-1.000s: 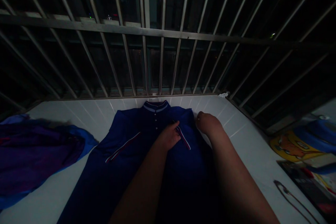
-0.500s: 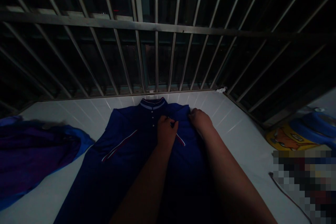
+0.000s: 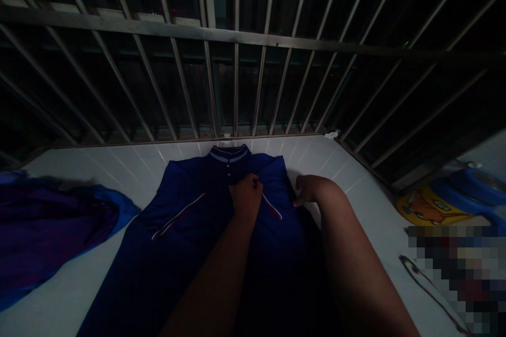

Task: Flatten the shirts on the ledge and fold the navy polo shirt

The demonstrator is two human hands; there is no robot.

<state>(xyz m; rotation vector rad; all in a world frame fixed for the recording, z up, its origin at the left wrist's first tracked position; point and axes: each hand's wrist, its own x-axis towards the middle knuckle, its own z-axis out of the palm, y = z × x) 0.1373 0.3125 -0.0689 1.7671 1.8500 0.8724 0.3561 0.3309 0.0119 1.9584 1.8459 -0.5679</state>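
Observation:
A dark blue collared shirt (image 3: 177,226) lies front side up on a white surface, its collar toward the metal bars. White and red stripes run slantwise on both sides of its chest. My left hand (image 3: 247,194) is closed on the chest, just right of the button placket, with the fabric between its fingers. At the shirt's right edge, below the shoulder, my right hand (image 3: 310,189) has its fingertips bent down onto the cloth, pinching the edge. My forearms cover part of the lower shirt, which is very dark.
Purple and blue cloth (image 3: 59,226) lies at the left. Metal bars (image 3: 237,37) rise behind the white surface (image 3: 367,231). A yellow and blue container (image 3: 438,205) stands at the right, above a pixelated area and a thin dark cord (image 3: 425,284). A small white scrap (image 3: 331,135) sits in the far corner.
My right hand has moved down along the shirt's right edge, from the shoulder to lower on the side. My left hand has shifted slightly, still on the chest.

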